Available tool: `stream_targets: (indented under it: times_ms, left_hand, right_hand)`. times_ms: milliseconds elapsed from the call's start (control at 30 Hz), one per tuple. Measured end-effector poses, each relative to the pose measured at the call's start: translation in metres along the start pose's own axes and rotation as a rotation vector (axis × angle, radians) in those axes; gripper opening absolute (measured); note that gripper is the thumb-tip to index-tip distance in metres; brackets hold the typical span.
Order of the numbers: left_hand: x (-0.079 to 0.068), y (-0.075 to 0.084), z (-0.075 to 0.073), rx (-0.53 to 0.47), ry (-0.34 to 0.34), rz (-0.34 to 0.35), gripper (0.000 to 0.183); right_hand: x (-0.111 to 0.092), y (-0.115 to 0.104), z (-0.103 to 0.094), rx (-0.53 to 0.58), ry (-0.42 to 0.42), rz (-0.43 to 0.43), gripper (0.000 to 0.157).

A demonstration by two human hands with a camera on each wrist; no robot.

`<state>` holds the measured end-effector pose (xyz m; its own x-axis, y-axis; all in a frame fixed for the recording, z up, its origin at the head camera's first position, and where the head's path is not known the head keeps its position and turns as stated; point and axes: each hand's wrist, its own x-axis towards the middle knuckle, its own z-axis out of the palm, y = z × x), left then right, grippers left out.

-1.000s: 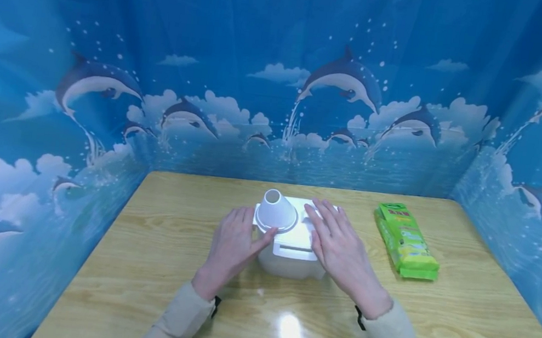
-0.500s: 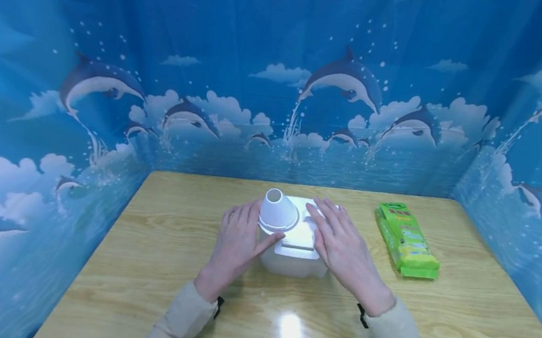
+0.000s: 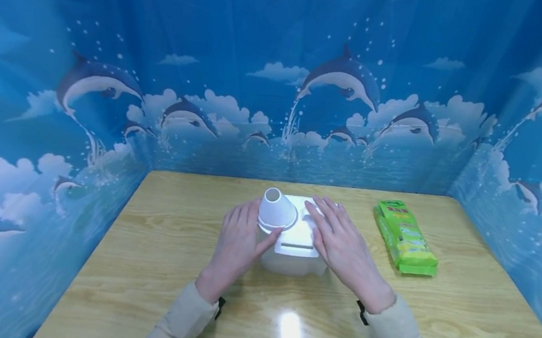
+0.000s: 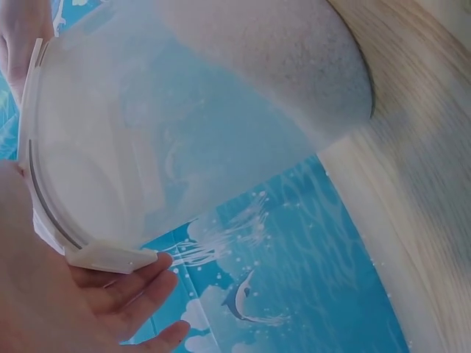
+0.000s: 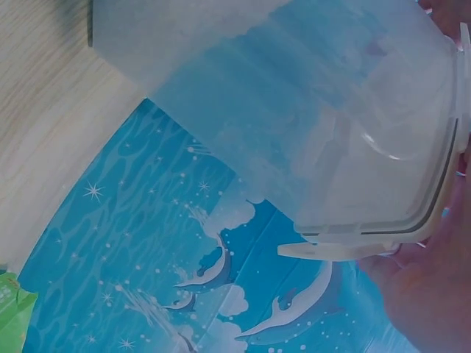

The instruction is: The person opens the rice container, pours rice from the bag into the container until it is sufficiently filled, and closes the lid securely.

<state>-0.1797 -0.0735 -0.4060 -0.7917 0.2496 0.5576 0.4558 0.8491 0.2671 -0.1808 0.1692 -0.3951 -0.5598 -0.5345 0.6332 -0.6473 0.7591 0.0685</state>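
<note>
A translucent plastic storage container [image 3: 293,265] stands on the table under a white lid [image 3: 303,212] that carries a cone-shaped cup [image 3: 277,211]. Pale, grainy contents [image 4: 294,66] show through its wall in the left wrist view. My left hand [image 3: 238,240] lies along the lid's left side, thumb at the front beside the cone, fingertips at a side latch [image 4: 110,257]. On the lid's right side rests my right hand [image 3: 339,245], fingers extended over the top and thumb near the front edge. Another latch [image 5: 324,251] angles out from the wall near that hand.
A green packet [image 3: 405,238] lies on the wooden table [image 3: 158,251] to the right of the container. Blue dolphin-printed curtains [image 3: 244,50] stand behind the table and along both sides.
The container has shifted slightly to the right since the earliest frame, and my left hand has moved with it. My right hand stays nearly in place on the lid.
</note>
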Motion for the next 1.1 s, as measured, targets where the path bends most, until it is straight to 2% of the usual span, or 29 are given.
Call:
stream_targets:
  times_ms: [200,367,467,567,633,733,867,1000,1100]
  left_hand:
    - [0.001,0.000,0.002,-0.017,0.014,0.004,0.078]
    - [0.002,0.000,0.002,-0.019,0.001,-0.004,0.076]
    - [0.002,0.001,0.002,-0.019,-0.009,-0.010,0.075]
    - [0.002,0.001,0.002,-0.022,-0.012,-0.013,0.075]
    - [0.003,0.001,0.001,-0.024,-0.016,-0.017,0.075]
    - [0.003,0.001,0.002,-0.026,-0.013,-0.017,0.075]
    - [0.002,0.000,0.003,-0.029,-0.008,-0.012,0.075]
    - [0.001,0.000,0.004,-0.040,-0.005,-0.010,0.075]
    - [0.001,0.000,0.005,-0.055,-0.006,-0.009,0.076]
  right_hand:
    - [0.002,-0.002,-0.003,-0.005,0.001,0.029,0.060]
    - [0.004,0.004,-0.015,0.017,0.049,0.097,0.068]
    - [0.002,0.012,-0.023,-0.033,0.078,0.152,0.078]
    - [-0.003,0.018,-0.027,-0.110,0.051,0.210,0.084]
    - [-0.007,0.020,-0.028,-0.137,0.006,0.252,0.081]
    - [-0.011,0.021,-0.028,-0.151,-0.076,0.306,0.068]
    - [-0.014,0.020,-0.025,-0.151,-0.167,0.328,0.056]
    - [-0.015,0.021,-0.021,-0.136,-0.169,0.291,0.053]
    - [-0.016,0.022,-0.018,-0.135,-0.126,0.249,0.050]
